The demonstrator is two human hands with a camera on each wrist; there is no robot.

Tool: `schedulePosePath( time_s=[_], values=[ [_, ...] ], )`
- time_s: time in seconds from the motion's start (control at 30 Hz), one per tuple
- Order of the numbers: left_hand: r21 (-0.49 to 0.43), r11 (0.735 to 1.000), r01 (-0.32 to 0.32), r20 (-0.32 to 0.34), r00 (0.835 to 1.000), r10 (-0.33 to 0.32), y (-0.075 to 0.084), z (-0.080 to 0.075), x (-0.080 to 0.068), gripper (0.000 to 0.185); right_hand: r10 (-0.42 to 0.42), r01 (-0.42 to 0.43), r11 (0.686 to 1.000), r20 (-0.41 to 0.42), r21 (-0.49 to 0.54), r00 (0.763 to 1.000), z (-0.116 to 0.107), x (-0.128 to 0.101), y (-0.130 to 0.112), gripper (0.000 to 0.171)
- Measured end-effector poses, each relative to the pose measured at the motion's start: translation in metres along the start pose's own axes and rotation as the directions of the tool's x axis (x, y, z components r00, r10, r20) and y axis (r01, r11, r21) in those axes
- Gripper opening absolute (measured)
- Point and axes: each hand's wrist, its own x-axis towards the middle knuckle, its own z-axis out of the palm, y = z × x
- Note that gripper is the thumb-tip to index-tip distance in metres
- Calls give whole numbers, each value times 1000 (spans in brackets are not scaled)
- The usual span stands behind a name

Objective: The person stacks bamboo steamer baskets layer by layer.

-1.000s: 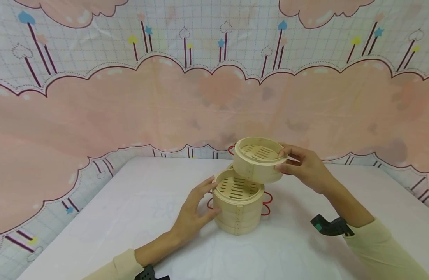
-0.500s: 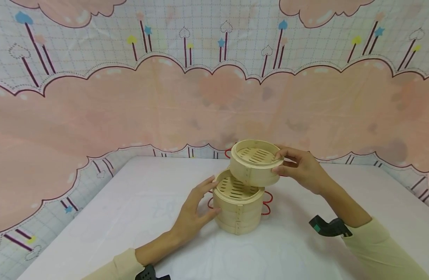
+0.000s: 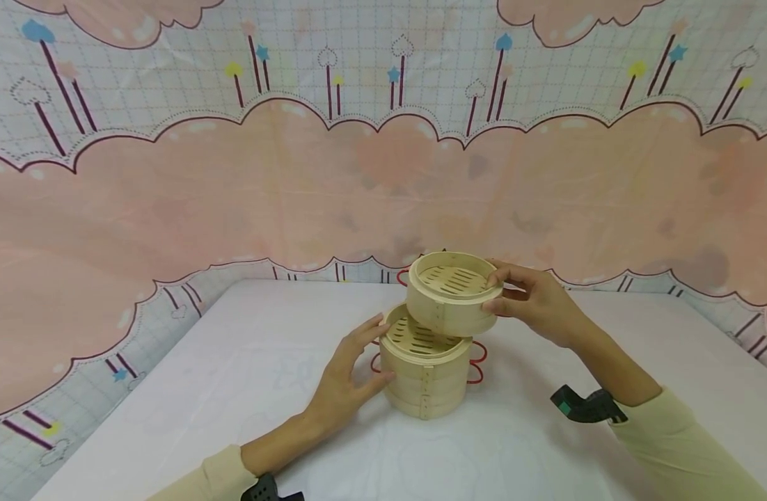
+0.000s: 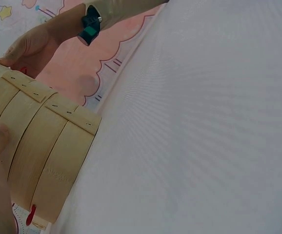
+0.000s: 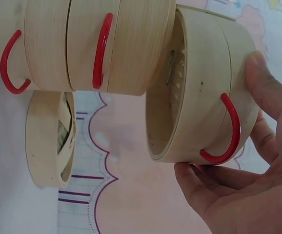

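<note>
We can read no lettering, numbers or brands on the raised steamer tier (image 3: 451,312), patterned backdrop (image 3: 371,188) or black wrist device (image 3: 589,406); faint marks (image 4: 58,174) on the lower steamer stack (image 4: 46,146) are illegible to us.

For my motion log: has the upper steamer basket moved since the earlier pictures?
Yes: in the head view, the upper basket has shifted left and slightly down against the unmoved lower baskets.
</note>
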Motion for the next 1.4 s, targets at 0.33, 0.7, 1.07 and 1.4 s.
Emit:
schedulePosePath(
  time_s=[0.33, 0.7, 1.07, 1.4],
  values=[
    [2, 1000, 12, 2, 1000, -12, -1, 0, -2, 62, 9, -9, 1000, 25, 6, 1000, 6, -1, 0, 28],
    [8, 1000, -9, 10, 1000, 9, -3, 0, -2, 66, 20, -22, 999, 37, 41, 999, 11, -2, -1, 29],
    [13, 1000, -3, 14, 1000, 3, -2, -1, -2, 68, 1, -3, 999, 41, 38, 999, 14, -1, 0, 28],
    [-15, 999, 34, 25, 999, -33, -2, -1, -1, 68, 16, -17, 999, 39, 37, 999, 19, -1, -5, 28]
  ],
)
